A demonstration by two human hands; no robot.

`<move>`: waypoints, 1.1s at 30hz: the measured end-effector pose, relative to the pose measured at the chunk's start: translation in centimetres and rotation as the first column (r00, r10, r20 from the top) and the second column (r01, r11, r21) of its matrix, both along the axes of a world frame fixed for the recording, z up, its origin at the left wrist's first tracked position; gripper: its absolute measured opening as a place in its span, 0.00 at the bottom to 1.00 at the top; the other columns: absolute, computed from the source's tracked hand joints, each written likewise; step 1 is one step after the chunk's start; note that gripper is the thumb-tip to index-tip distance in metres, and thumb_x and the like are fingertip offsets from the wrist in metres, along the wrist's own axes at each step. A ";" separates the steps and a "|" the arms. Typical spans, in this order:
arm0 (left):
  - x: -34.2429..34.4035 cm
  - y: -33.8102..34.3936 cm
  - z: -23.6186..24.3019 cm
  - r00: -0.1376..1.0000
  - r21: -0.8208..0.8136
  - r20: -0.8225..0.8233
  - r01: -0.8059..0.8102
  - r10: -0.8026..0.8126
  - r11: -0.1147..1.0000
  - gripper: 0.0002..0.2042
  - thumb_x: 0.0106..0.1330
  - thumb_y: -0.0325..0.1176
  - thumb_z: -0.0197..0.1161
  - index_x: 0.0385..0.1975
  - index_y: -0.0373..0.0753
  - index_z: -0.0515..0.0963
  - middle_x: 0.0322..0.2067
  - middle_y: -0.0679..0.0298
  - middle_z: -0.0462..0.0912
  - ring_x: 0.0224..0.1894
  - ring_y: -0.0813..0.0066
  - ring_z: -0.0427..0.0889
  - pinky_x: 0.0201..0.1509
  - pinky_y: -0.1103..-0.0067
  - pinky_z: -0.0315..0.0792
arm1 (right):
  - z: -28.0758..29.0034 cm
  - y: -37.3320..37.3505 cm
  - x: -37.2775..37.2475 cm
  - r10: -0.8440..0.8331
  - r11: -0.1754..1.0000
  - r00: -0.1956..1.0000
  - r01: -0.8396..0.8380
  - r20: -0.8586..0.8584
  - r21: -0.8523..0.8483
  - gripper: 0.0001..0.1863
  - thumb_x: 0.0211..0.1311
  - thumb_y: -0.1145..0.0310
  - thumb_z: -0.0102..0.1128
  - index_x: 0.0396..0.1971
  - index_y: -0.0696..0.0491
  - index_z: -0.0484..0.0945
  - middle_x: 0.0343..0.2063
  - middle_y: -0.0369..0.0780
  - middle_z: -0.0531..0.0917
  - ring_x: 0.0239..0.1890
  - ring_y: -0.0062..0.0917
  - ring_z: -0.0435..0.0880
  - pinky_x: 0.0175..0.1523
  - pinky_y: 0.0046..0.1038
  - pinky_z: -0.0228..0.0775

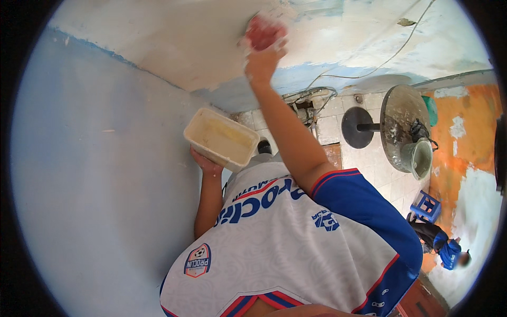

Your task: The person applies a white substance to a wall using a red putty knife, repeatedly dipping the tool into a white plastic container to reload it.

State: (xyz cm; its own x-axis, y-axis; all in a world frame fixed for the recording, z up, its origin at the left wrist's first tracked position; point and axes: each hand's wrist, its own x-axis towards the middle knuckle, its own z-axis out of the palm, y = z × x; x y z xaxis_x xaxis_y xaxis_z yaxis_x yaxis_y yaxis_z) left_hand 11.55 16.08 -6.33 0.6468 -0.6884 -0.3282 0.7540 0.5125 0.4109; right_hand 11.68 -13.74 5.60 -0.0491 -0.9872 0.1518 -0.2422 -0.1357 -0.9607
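My left hand supports a cream rectangular plastic tub from below, with the fingers partly hidden behind it. The tub tilts a little, and a pale, yellowish residue coats its inside. Stretched forward, my right hand is closed round a red pad-like thing, smeared with white and pressed to the patchy wall. Its exact kind is unclear. White paste covers the fingers of that hand.
A bluish wall stands close on my left. A loose cable runs along the wall ahead. To the right are a round table with a bucket on it, a blue stool and another person farther off.
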 end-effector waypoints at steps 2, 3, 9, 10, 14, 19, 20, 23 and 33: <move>-0.3 0.0 0.7 0.999 -0.007 -0.040 -0.009 0.009 1.000 0.33 0.77 0.59 0.39 0.73 0.46 0.66 0.70 0.60 0.72 0.71 0.54 0.72 0.72 0.56 0.70 | -0.6 3.7 -0.5 0.179 0.967 0.982 -0.188 0.066 0.172 0.60 0.51 0.58 0.79 0.77 0.60 0.48 0.61 0.61 0.67 0.68 0.57 0.62 0.74 0.46 0.57; -0.1 0.2 1.0 0.998 -0.011 -0.053 -0.019 0.019 1.000 0.33 0.77 0.59 0.40 0.73 0.46 0.67 0.70 0.60 0.72 0.71 0.54 0.72 0.72 0.56 0.70 | -0.4 4.7 -0.8 0.144 0.974 0.983 -0.161 0.114 0.158 0.59 0.52 0.57 0.79 0.77 0.59 0.49 0.61 0.60 0.67 0.68 0.57 0.62 0.74 0.46 0.58; -0.4 2.1 -1.5 0.998 0.011 -0.021 -0.051 0.051 0.999 0.34 0.75 0.62 0.41 0.73 0.46 0.66 0.70 0.61 0.72 0.70 0.55 0.72 0.72 0.56 0.69 | 3.8 -0.2 -2.0 0.017 1.000 0.980 -0.012 0.198 -0.027 0.58 0.54 0.57 0.78 0.77 0.58 0.49 0.62 0.59 0.67 0.66 0.57 0.68 0.70 0.45 0.64; -0.6 2.1 -1.6 0.998 0.007 -0.039 -0.045 0.046 0.999 0.34 0.75 0.62 0.41 0.73 0.46 0.66 0.70 0.61 0.72 0.70 0.55 0.72 0.72 0.56 0.69 | 3.6 -0.5 -1.2 0.001 0.999 0.985 -0.008 0.173 0.043 0.57 0.54 0.57 0.78 0.78 0.58 0.49 0.62 0.59 0.67 0.65 0.56 0.70 0.70 0.45 0.65; -0.8 1.3 -0.8 0.998 0.013 -0.047 -0.046 0.047 0.999 0.35 0.75 0.62 0.41 0.74 0.46 0.66 0.70 0.61 0.71 0.71 0.54 0.71 0.72 0.56 0.69 | -1.2 3.1 -0.1 0.157 0.975 0.985 -0.165 0.064 0.147 0.56 0.56 0.59 0.75 0.78 0.58 0.49 0.63 0.59 0.66 0.66 0.55 0.69 0.70 0.46 0.64; -0.2 3.0 -2.4 0.995 -0.057 0.001 -0.098 0.098 0.994 0.34 0.75 0.62 0.41 0.74 0.47 0.66 0.70 0.60 0.70 0.71 0.54 0.70 0.73 0.56 0.68 | 2.3 2.0 -2.3 0.138 0.989 0.946 -0.114 0.293 -0.097 0.57 0.55 0.59 0.76 0.78 0.58 0.49 0.65 0.58 0.66 0.68 0.53 0.67 0.71 0.46 0.63; -0.1 2.7 -2.0 0.996 -0.059 -0.014 -0.090 0.089 0.994 0.34 0.75 0.62 0.41 0.74 0.47 0.66 0.71 0.60 0.70 0.71 0.54 0.70 0.73 0.56 0.68 | 2.9 0.6 -1.8 0.119 0.993 0.938 -0.120 0.324 -0.017 0.58 0.54 0.58 0.76 0.78 0.58 0.48 0.66 0.58 0.66 0.68 0.53 0.67 0.72 0.46 0.62; -0.1 2.3 -1.7 0.996 -0.058 -0.014 -0.093 0.092 0.994 0.34 0.76 0.61 0.40 0.74 0.46 0.65 0.71 0.60 0.70 0.72 0.54 0.70 0.73 0.56 0.68 | 3.1 -0.2 0.0 0.082 0.995 0.984 -0.090 0.160 0.046 0.59 0.54 0.56 0.77 0.78 0.59 0.48 0.70 0.59 0.65 0.69 0.53 0.67 0.73 0.47 0.60; 0.8 1.5 -0.7 0.994 -0.005 -0.001 -0.112 0.112 0.994 0.35 0.76 0.62 0.41 0.75 0.47 0.64 0.72 0.61 0.69 0.72 0.53 0.69 0.74 0.54 0.67 | 1.8 -0.7 -0.7 0.143 0.985 0.876 -0.173 0.461 0.024 0.53 0.57 0.62 0.74 0.77 0.62 0.53 0.67 0.57 0.70 0.70 0.46 0.69 0.73 0.42 0.61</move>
State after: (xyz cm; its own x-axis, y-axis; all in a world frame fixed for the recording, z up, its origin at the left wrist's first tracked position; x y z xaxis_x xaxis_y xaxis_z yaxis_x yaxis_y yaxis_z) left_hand 12.30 17.61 -7.02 0.7193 -0.6137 -0.3255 0.6924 0.5956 0.4072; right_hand 11.03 -14.40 7.36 0.0593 -0.9943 0.0884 0.2443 -0.0714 -0.9671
